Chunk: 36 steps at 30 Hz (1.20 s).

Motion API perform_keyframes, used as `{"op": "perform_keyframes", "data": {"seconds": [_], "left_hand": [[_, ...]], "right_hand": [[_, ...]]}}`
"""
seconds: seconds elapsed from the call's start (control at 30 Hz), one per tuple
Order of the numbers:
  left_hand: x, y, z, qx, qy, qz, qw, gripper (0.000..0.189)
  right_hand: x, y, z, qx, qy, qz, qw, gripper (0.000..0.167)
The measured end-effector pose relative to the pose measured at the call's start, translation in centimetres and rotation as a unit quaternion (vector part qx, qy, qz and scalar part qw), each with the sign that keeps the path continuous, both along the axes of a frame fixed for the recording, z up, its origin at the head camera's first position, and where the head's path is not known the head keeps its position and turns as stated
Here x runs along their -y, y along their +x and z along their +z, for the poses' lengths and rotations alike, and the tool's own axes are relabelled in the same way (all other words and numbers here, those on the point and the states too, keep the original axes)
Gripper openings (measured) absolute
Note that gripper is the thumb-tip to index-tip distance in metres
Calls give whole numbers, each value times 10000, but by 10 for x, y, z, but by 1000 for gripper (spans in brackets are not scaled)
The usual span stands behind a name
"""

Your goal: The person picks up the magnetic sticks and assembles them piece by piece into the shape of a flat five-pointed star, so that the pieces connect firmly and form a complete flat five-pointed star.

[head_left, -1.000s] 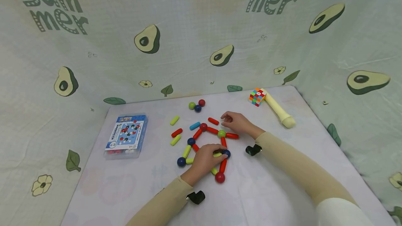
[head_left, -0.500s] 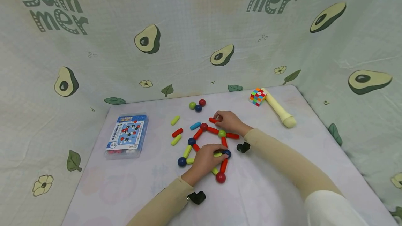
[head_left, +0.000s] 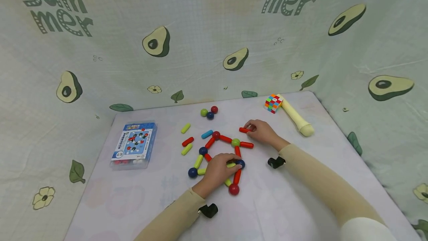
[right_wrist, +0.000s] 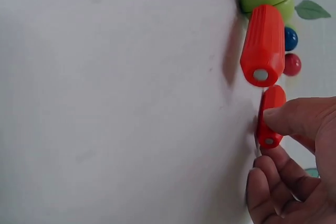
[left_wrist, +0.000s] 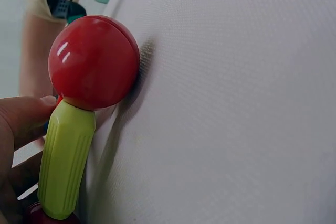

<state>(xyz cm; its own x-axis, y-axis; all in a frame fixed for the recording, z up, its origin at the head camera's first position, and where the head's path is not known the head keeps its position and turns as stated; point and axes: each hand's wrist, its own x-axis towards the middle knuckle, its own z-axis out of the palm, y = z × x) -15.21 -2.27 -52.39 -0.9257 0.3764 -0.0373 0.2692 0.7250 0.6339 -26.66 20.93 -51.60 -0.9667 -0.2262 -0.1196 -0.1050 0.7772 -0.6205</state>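
My right hand (head_left: 263, 131) pinches a loose red magnetic rod (head_left: 244, 130) between thumb and fingers. In the right wrist view that same red rod (right_wrist: 273, 114) lies under the thumb, its metal tip showing. My left hand (head_left: 219, 168) reaches over a frame of rods and balls, thumb and fingertips gripping a dark blue ball (head_left: 240, 164) at its right side. A green ball (head_left: 235, 142) at the frame's upper right bears a red rod (head_left: 246, 145) jutting right. The left wrist view shows a red ball (left_wrist: 94, 62) joined to a yellow-green rod (left_wrist: 66, 158). My left palm hides part of the frame.
Loose balls, including a green one (head_left: 204, 112), sit behind the frame. A blue rod (head_left: 207, 134) and several other rods lie to its left. A plastic box (head_left: 135, 144) stands at the left; a puzzle cube (head_left: 273, 103) and a pale yellow stick (head_left: 297, 116) lie at back right.
My right hand has taken hold of the loose red rod behind the frame and moved it to the right. The left hand has stayed in place.
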Motion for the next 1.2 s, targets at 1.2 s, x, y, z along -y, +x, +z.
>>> {"op": "perform_keyframes", "data": {"seconds": [1.2], "left_hand": [[0, -1, 5, 144, 215, -11, 9997, 30]], "right_hand": [[-34, 97, 1, -17, -985, 1544, 9831, 18]]}}
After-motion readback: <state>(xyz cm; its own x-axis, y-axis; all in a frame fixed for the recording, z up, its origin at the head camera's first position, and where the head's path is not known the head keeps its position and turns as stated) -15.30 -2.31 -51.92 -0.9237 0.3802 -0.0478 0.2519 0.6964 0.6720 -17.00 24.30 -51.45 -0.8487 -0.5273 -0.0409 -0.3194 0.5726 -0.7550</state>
